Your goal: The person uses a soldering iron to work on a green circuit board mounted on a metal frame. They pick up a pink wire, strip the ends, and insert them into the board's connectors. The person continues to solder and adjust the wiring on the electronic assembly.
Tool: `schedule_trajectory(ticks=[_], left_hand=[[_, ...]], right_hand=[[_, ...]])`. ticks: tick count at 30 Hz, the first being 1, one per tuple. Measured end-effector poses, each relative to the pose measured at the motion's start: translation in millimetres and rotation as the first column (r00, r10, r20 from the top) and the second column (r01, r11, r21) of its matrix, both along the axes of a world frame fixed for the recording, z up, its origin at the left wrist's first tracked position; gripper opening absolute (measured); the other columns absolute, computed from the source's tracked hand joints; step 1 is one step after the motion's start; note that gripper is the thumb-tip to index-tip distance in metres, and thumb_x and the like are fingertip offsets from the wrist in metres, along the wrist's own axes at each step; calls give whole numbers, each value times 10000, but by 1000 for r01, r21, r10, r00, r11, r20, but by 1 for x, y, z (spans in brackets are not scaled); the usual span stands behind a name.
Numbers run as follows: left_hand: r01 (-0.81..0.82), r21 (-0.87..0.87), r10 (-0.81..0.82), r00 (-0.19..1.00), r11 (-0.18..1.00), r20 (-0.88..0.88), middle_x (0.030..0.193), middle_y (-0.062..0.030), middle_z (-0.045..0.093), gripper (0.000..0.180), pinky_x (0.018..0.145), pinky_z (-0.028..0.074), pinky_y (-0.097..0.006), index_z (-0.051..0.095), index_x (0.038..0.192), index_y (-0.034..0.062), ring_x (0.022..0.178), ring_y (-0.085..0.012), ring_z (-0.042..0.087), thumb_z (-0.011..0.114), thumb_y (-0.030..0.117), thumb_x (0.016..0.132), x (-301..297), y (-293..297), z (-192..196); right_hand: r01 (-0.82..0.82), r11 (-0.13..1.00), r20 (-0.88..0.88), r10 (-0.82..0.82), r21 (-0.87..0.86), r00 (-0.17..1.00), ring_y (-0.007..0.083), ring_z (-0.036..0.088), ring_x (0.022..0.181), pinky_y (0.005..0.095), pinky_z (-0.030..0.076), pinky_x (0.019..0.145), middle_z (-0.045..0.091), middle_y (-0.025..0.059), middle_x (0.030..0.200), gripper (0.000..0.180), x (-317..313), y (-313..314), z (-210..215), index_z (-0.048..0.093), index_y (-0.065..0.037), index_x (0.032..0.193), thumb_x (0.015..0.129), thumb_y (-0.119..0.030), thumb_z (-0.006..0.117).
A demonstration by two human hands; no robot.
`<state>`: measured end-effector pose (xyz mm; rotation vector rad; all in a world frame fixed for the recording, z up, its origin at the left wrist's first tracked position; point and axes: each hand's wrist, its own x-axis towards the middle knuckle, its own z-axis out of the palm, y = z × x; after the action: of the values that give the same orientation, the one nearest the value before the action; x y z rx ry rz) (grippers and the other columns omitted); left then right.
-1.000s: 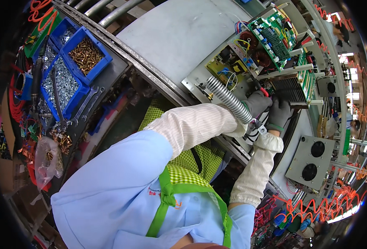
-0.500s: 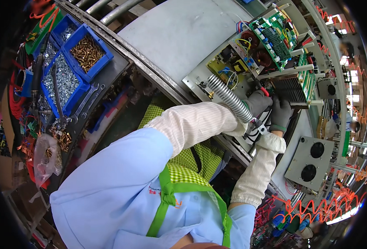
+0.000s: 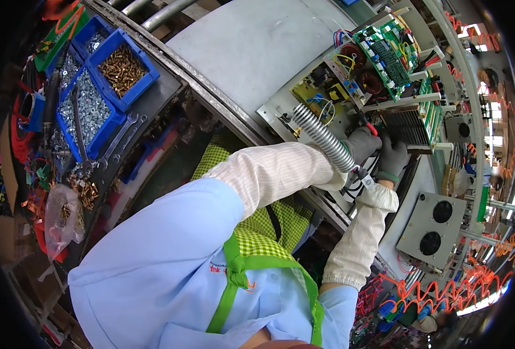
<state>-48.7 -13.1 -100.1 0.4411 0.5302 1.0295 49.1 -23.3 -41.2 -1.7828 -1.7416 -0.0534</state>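
My left hand (image 3: 362, 145), in a grey glove, reaches into an open metal chassis (image 3: 271, 118) with its fingers curled. It is right beside a black cable with a red sleeve (image 3: 373, 128); what it grips is hidden. My right hand (image 3: 392, 156), also gloved, is close to its right, by a finned heatsink (image 3: 405, 126). Its fingers bend down into the unit, and their tips cannot be seen. Green circuit boards (image 3: 389, 63), copper-coloured coils (image 3: 369, 81) and a yellowish board (image 3: 312, 93) are mounted in the chassis. A metal coil spring (image 3: 323, 138) hangs in front of my left wrist.
Blue bins of brass screws (image 3: 122, 71) and silver nuts (image 3: 88, 110) stand at the left, with wrenches (image 3: 118, 139) and a plastic bag (image 3: 61, 218) nearby. A grey panel with two fans (image 3: 433, 227) lies at the right. Orange coiled hoses (image 3: 449, 294) hang beyond it.
The whole view shifts very slightly. Both hands stay at the same place in the chassis, with hardly any visible movement.
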Motion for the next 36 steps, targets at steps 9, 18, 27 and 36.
schedule_trajectory(ticks=[9,18,27,36], left_hand=[[66,2,-65,997,998,-45,622,-38,567,83,500,423,-268,582,700,50,540,-129,544,618,103,752,2,2,-4],[-149,417,237,957,897,-167,703,-55,595,68,555,471,-275,594,771,25,628,-140,587,612,89,753,51,22,-71],[60,-2,-60,992,998,-108,678,-52,582,53,546,467,-280,585,743,49,606,-138,579,606,94,763,9,10,-14],[-162,396,209,975,904,-80,691,-54,597,44,574,482,-274,597,764,32,636,-145,595,587,72,778,39,24,-58]], right_hand=[[-3,999,86,6,-40,996,345,629,786,413,472,718,654,206,859,228,8,-1,0,671,6,922,808,-183,610],[136,987,245,-111,-87,963,382,612,814,436,465,723,646,210,863,255,-5,8,1,662,-3,905,795,-231,633],[-131,991,-25,132,36,991,358,617,810,405,466,727,645,203,868,225,5,1,-5,657,0,915,806,-194,625],[14,999,127,-18,31,992,355,619,817,417,467,727,648,188,876,235,-8,8,-3,667,-29,923,783,-215,640]])
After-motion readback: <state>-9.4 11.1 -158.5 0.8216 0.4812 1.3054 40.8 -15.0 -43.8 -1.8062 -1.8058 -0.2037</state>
